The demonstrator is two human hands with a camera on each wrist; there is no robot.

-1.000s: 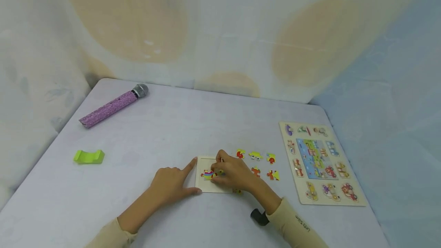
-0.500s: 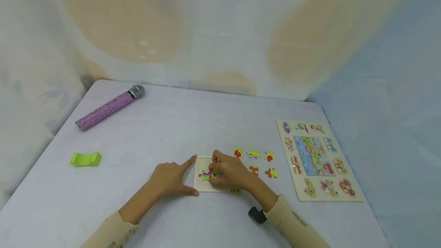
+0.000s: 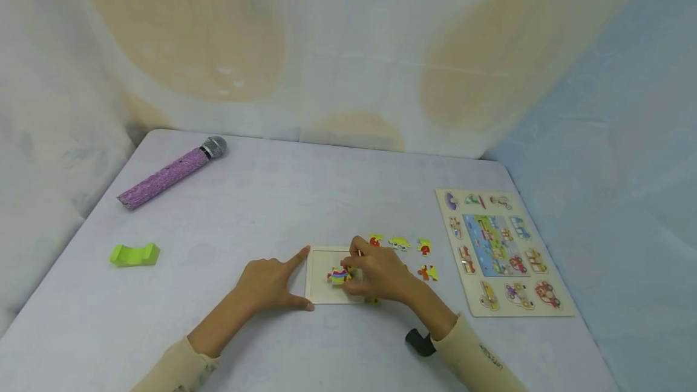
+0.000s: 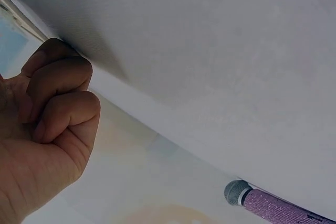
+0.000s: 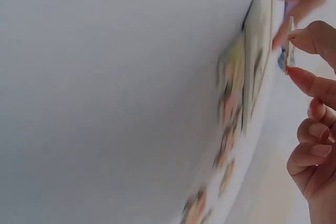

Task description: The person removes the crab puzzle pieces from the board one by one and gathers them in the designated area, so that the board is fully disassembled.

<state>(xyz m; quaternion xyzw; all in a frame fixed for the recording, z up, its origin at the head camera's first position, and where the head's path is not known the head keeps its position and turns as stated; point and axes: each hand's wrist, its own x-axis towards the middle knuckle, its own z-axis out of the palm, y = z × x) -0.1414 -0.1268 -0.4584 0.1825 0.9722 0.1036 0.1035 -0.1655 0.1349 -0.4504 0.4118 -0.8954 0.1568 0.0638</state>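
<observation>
My right hand (image 3: 383,274) pinches a colourful jigsaw piece (image 3: 339,275), striped in rainbow colours, between thumb and index finger. In the right wrist view this piece (image 5: 289,51) shows edge-on, held clear above the shallow wooden puzzle tray (image 3: 322,294). My left hand (image 3: 267,283) sits at the tray's left side, its straight index finger at the upper left corner and its thumb at the lower left corner. Its other fingers are curled in, as the left wrist view shows of the left hand (image 4: 58,108). The right hand covers the tray's right part.
Several loose jigsaw pieces (image 3: 400,243) lie right of the tray, some partly behind the right hand. A larger wooden vehicle puzzle board (image 3: 479,295) lies farther right. A purple microphone (image 3: 163,181) and a green block (image 3: 134,255) lie left. A black object (image 3: 420,342) shows beside the right sleeve.
The right hand has shifted a little to the right across the tray with the striped piece in its pinch. The left hand stays at the tray's left corners.
</observation>
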